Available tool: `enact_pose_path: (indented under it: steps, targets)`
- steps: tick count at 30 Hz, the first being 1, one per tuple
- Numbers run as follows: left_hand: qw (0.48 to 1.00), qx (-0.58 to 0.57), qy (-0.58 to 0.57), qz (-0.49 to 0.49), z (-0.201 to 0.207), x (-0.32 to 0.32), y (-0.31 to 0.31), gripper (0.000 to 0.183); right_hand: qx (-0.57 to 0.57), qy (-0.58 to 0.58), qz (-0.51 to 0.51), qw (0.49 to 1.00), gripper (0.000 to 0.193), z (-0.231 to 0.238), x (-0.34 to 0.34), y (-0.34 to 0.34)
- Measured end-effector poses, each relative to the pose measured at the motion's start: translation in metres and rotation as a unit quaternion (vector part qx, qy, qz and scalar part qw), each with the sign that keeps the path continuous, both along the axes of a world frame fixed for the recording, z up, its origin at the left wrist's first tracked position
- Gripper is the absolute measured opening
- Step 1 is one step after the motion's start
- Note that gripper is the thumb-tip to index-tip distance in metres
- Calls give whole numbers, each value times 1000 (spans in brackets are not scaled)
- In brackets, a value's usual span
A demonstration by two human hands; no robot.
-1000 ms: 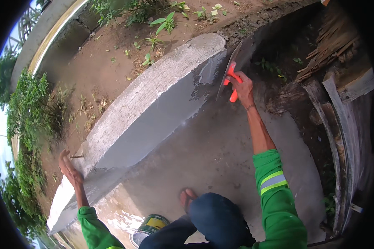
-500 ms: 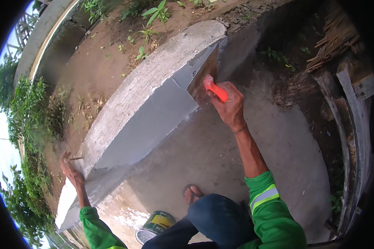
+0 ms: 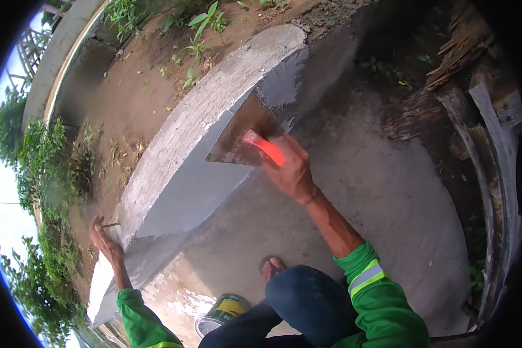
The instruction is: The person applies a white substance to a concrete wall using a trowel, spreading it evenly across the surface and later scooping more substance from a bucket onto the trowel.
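Observation:
A plastering trowel (image 3: 236,130) with a broad metal blade and a bright orange-red handle is in my right hand (image 3: 293,171), fingers wrapped round the grip. Its blade lies against the grey face of a low concrete wall (image 3: 182,188), over a smooth wet-looking coat, and hides that stretch. Rougher grey coating (image 3: 281,84) shows beyond the blade, near the wall's far end. At the wall's near left, my left hand (image 3: 107,243) rests by the top edge, fingers apart and holding nothing. A short thin rod (image 3: 110,224) sticks out beside those fingers.
A green and yellow bucket (image 3: 229,307) stands beside my knee on the concrete floor (image 3: 383,220). Weathered timber (image 3: 490,156) leans at the right. Bare soil with small plants (image 3: 198,51) lies behind the wall, and bushes (image 3: 43,168) grow at the left.
The trowel in my right hand has slid left and toward me along the wall face, uncovering coating near the far end. My left hand stays at the wall's near left.

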State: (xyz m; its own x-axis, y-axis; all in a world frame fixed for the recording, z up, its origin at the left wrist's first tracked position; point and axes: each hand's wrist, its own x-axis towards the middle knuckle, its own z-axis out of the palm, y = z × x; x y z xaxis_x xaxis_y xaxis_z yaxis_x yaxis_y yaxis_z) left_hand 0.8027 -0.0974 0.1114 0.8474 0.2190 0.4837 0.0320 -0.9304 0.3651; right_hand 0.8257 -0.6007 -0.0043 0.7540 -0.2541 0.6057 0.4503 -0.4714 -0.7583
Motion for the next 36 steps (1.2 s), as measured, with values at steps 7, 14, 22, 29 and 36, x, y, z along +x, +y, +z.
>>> enact_pose_path:
  steps: [7,14,22,29,36]
  targets:
    - [1000,-23,-2,6,-4,0,12,50,-24,-51,-160,986,31,-9,51,1]
    - [1000,-24,-5,-7,-1,-2,4,50,20,-61,-190,980,23,-2,84,-73]
    - [998,-65,-4,-27,-2,0,4,52,83,35,0,996,20,1,21,23]
    - [998,-54,-18,-5,0,-3,3,52,137,69,84,985,22,-5,-49,60]
    - [999,-33,-31,4,-1,-2,8,49,383,355,275,807,27,-110,-46,-10]
